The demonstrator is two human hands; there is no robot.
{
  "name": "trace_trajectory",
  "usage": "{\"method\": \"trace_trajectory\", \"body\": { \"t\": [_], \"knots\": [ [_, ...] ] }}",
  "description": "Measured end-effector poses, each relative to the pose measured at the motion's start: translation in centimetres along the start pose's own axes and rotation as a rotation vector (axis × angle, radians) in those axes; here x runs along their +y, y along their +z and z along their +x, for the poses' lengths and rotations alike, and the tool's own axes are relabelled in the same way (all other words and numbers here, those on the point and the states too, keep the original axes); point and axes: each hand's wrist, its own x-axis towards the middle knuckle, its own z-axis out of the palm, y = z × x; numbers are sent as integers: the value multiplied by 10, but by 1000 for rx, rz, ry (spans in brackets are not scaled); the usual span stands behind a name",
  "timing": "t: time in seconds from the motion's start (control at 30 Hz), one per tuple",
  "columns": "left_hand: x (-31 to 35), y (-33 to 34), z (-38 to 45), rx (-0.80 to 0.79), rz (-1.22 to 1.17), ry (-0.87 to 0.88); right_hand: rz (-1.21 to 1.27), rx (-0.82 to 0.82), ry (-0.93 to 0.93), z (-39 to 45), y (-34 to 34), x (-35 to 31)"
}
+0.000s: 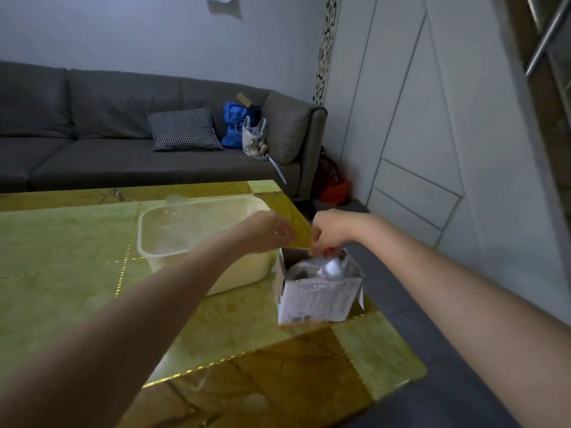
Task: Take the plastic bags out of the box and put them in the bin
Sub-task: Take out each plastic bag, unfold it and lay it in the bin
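Note:
A small open cardboard box (318, 301) with printed text stands near the right edge of the table. Crumpled clear plastic bags (321, 268) fill its inside. My right hand (332, 231) reaches over the box's far rim, fingertips curled down and pinching the top of the plastic. My left hand (272, 231) hovers just left of the box's far corner, fingers loosely curled; I cannot tell if it touches the box. A translucent white plastic bin (148, 245) sits on the table to the left of the box, behind my left forearm.
The table (61, 273) has a green and gold glossy top; its right edge drops to a dark floor (417, 307). A grey sofa (92, 149) with a cushion and bags stands behind. White wall panels (432, 149) are at the right.

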Motion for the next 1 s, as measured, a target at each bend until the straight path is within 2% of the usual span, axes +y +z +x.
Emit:
{"method": "trace_trajectory", "body": {
  "t": [0.1, 0.2, 0.3, 0.37, 0.53, 0.7, 0.83, 1.0],
  "knots": [
    [17, 27, 1, -108, 122, 22, -86, 26, 40, -9, 26, 8],
    [19, 49, 2, -162, 254, 2, -41, 161, 47, -10, 51, 9],
    [15, 61, 0, -54, 316, 14, 2, 303, 47, -8, 62, 4],
    [14, 65, -3, 36, 365, 20, 36, 331, 41, -6, 61, 3],
    [12, 67, 0, 174, 339, 47, 141, 279, 67, -9, 53, 5],
    [17, 63, -5, 192, 291, 52, 290, 91, 179, -14, 40, 12],
    [14, 57, -8, 144, 258, 32, 393, 168, 135, -13, 37, 15],
    [12, 48, -12, 157, 102, -39, 457, 152, 31, -16, 28, 11]
  ]
}}
